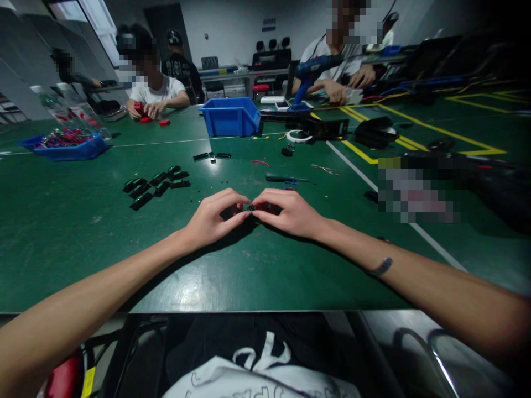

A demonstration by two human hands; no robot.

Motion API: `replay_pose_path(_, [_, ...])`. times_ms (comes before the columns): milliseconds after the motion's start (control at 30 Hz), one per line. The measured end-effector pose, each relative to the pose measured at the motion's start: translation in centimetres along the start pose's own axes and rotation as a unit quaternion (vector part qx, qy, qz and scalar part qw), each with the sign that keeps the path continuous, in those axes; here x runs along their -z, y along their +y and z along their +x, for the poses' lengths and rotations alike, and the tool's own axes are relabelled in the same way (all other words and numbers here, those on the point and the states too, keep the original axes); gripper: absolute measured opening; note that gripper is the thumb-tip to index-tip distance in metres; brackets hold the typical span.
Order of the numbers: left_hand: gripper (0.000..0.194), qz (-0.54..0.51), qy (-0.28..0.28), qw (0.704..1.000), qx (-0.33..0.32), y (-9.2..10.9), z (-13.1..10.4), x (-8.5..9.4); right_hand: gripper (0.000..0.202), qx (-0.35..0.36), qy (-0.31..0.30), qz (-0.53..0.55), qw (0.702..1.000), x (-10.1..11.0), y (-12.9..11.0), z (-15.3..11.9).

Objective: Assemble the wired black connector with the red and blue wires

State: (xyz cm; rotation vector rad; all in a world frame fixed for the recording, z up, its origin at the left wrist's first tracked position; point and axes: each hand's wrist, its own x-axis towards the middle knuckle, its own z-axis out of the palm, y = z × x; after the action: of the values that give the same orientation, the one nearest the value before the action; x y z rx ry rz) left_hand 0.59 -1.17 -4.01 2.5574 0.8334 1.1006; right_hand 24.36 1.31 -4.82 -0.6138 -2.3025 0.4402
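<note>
Over the green table (199, 282), my left hand (218, 217) and my right hand (286, 213) meet at their fingertips. Both pinch one small dark part (251, 208) between thumb and fingers; its shape is too small to tell. Left of my hands lie several black rectangular pieces (161, 179). Just beyond my right hand is a dark screwdriver-like tool (282, 178), with thin red and blue wires beside it. Farther back sit a few black pieces around a small shiny metal one (212, 158). Tiny dark bits are scattered by my left hand.
A blue bin (230, 117) stands at the back middle, with a blue power drill (305, 83) to its right. A blue tray of red parts (68, 146) and plastic bottles are at the far left. Two people work across the table. A black pouch (375, 132) lies right.
</note>
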Motion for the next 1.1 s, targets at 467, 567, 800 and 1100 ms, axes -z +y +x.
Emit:
replay_pose_path(467, [0.023,-0.066,0.011,0.988,0.141,-0.07,0.07,-0.38,0.016,-0.007,0.014,0.021,1.000,0.03,-0.12,0.07])
replay_pose_path(567, [0.025,-0.082,0.009,0.985,0.151,-0.17,0.05,-0.49,0.018,-0.014,0.014,0.027,0.999,0.03,-0.16,0.13])
replay_pose_path(800, [0.026,-0.055,0.007,0.991,0.120,-0.10,0.14,-0.21,0.021,-0.050,0.018,0.056,0.997,-0.04,-0.48,0.17])
replay_pose_path(1100, [0.023,-0.074,-0.001,0.990,0.118,-0.19,0.14,-0.10,0.024,-0.075,0.014,0.114,0.991,-0.13,-0.99,0.15])
